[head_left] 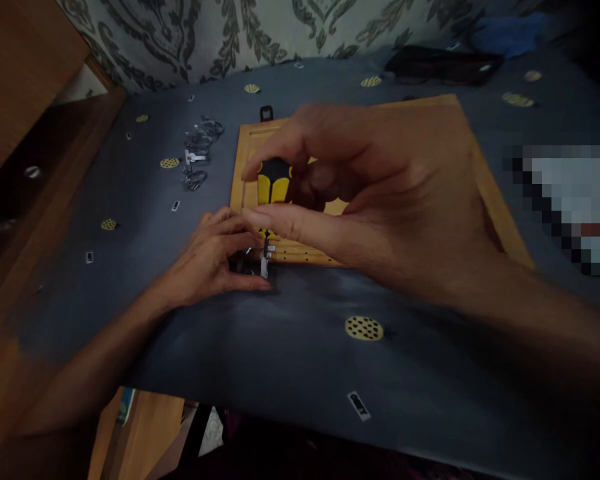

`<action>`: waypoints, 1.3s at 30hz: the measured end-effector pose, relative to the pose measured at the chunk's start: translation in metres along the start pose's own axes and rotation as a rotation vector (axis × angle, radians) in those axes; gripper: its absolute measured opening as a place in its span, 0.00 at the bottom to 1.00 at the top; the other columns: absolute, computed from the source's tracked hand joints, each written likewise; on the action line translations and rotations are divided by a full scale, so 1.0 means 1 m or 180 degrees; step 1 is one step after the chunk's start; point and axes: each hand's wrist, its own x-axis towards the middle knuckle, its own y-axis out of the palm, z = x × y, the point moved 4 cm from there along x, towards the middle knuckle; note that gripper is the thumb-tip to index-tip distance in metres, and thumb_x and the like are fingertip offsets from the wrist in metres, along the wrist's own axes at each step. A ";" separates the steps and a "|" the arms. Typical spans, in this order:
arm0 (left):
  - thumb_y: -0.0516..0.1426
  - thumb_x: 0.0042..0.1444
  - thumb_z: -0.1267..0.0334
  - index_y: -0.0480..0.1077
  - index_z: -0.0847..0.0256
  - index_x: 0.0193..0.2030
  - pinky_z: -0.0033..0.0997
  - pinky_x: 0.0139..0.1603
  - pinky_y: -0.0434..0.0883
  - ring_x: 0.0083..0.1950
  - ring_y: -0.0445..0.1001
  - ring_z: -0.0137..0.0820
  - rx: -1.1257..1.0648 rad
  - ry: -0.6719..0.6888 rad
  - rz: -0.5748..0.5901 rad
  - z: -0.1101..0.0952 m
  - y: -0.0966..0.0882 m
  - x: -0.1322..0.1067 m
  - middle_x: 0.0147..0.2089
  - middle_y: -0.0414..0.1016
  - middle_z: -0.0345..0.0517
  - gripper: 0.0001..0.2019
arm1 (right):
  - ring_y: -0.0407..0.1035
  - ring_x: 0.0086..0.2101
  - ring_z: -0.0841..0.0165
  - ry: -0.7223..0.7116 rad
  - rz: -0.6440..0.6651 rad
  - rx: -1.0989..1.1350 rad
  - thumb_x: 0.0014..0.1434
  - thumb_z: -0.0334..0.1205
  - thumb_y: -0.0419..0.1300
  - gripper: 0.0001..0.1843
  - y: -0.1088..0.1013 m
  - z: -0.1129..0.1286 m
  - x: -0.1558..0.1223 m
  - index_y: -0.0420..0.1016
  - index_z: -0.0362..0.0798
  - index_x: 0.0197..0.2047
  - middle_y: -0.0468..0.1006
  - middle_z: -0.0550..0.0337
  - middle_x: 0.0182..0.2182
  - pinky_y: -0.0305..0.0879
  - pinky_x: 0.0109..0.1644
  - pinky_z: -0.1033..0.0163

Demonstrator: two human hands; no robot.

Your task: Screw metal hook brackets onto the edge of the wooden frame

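A screwdriver (274, 187) with a black and yellow handle is gripped between the fingertips and thumb of my right hand (395, 187). It points down, with its shaft over a shiny metal hinge (265, 267) at the near left corner of a framed wooden panel (310, 254). My left hand (215, 257) is closed around the hinge from the left, thumb below and fingers above. Its fingers cover part of the hinge. The screwdriver's tip meets the metal closely, but whether it sits in a screw cannot be made out. My right hand hides much of the panel.
Several loose metal hinges (196, 157) lie on the dark patterned tablecloth (300, 333), left of the panel. A small black clip-like piece (266, 113) is at the panel's far edge. A dark case (445, 65) and blue cloth (515, 32) rest at the back right. Wooden furniture (25, 73) borders the left.
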 end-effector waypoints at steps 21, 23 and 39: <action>0.67 0.61 0.38 0.82 0.58 0.46 0.47 0.50 0.70 0.52 0.75 0.47 0.0005 0.0074 -0.0058 -0.003 -0.002 -0.001 0.48 0.82 0.49 0.23 | 0.77 0.33 0.71 0.0306 0.0398 0.0768 0.63 0.41 0.73 0.11 0.001 -0.002 0.003 0.74 0.50 0.35 0.80 0.65 0.35 0.72 0.29 0.69; 0.68 0.60 0.40 0.82 0.59 0.48 0.48 0.51 0.71 0.53 0.75 0.48 0.0065 0.0043 -0.0050 -0.003 -0.002 -0.001 0.50 0.82 0.51 0.24 | 0.73 0.28 0.73 0.0286 0.0220 0.0785 0.61 0.45 0.75 0.18 0.003 -0.005 0.001 0.70 0.50 0.32 0.78 0.65 0.32 0.69 0.26 0.69; 0.67 0.61 0.38 0.81 0.57 0.52 0.50 0.57 0.71 0.55 0.76 0.47 0.0163 0.0124 -0.0086 -0.001 0.002 -0.002 0.53 0.82 0.51 0.25 | 0.64 0.21 0.75 0.0017 -0.0473 0.0241 0.66 0.51 0.71 0.20 0.003 -0.004 -0.005 0.67 0.51 0.33 0.67 0.70 0.28 0.66 0.29 0.63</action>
